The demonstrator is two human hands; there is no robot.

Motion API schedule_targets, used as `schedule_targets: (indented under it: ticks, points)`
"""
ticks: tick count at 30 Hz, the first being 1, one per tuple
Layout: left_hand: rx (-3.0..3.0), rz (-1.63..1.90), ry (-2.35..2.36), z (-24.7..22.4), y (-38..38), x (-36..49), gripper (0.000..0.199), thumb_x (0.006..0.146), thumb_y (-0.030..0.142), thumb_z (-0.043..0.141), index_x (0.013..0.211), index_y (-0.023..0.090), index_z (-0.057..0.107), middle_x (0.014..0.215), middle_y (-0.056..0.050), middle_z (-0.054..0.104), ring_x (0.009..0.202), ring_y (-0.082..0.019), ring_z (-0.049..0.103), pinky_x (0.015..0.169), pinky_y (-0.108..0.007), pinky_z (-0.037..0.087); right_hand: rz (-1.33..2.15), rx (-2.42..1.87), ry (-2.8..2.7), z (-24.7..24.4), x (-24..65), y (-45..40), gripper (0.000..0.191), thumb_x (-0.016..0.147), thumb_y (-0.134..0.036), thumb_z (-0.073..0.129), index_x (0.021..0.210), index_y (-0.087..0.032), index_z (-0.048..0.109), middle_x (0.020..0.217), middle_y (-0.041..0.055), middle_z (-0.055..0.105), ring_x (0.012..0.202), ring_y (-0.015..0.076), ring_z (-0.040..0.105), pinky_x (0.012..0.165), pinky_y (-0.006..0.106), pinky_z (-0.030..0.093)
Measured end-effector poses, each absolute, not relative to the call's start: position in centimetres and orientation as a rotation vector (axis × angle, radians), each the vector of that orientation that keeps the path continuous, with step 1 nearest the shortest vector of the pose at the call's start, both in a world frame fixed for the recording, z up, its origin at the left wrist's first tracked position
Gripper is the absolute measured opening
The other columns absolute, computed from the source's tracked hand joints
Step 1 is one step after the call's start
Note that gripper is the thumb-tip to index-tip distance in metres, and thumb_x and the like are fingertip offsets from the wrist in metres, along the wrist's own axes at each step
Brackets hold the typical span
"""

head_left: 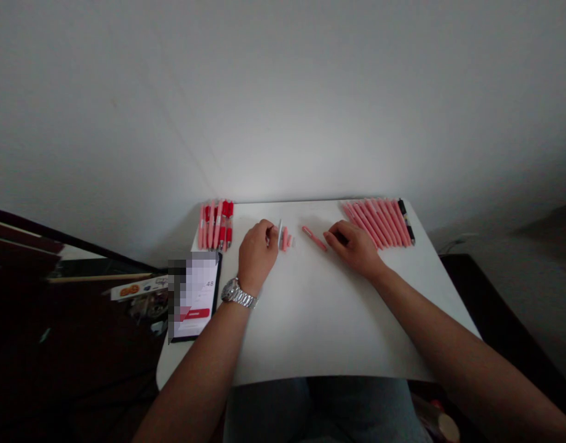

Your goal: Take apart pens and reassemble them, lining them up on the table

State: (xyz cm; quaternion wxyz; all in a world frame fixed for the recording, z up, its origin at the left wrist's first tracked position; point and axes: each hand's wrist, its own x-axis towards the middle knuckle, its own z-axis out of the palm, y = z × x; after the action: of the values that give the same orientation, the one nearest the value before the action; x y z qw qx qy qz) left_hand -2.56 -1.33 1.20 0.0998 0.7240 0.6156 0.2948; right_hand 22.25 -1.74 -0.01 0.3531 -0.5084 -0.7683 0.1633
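Observation:
My left hand [259, 253], with a metal-band watch [237, 293] on its wrist, is closed around a thin pale stick [280, 232] that stands up beside the thumb. Just right of it, several small pink pieces [286, 239] lie on the white table [310, 320]. My right hand [354, 247] has its fingers curled, with the tips at the lower end of a pink pen barrel [314, 238]. That barrel slants up and left from the fingertips. What lies inside either palm is hidden.
A row of pink pens [378, 223] ends in a black pen [406, 223] at the back right. Pink and red pens [215, 225] lie at the back left. A phone [196, 298] lies at the left edge. Behind the table rises a wall [292, 123].

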Motion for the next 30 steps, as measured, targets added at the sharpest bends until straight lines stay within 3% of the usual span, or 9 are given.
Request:
schedule_targets:
  ticks: [16, 30]
  points:
    - [2.147, 0.885, 1.804, 1.06, -1.23, -2.46, 0.021, 0.102, 0.03, 0.043, 0.091, 0.021, 0.058, 0.081, -0.004, 0.064, 0.075, -0.02, 0.058, 0.068, -0.032, 0.04, 0.41, -1.282, -1.98, -0.29, 22.38, -1.56, 0.026, 0.1, -0.037, 0.052, 0.08, -0.021, 0.056, 0.072, 0.0019, 0.056, 0.065, 0.0164, 0.051, 0.062, 0.031, 0.04]
    - [2.129, 0.921, 1.769, 0.78, -1.26, -2.58, 0.017, 0.101, 0.033, 0.046, 0.095, 0.022, 0.057, 0.088, -0.004, 0.067, 0.08, -0.019, 0.061, 0.071, -0.031, 0.044, 0.377, -1.271, -2.033, -0.9, 22.16, -1.57, 0.017, 0.098, -0.033, 0.059, 0.104, -0.021, 0.07, 0.095, 0.0077, 0.062, 0.085, 0.0201, 0.062, 0.077, 0.035, 0.051]
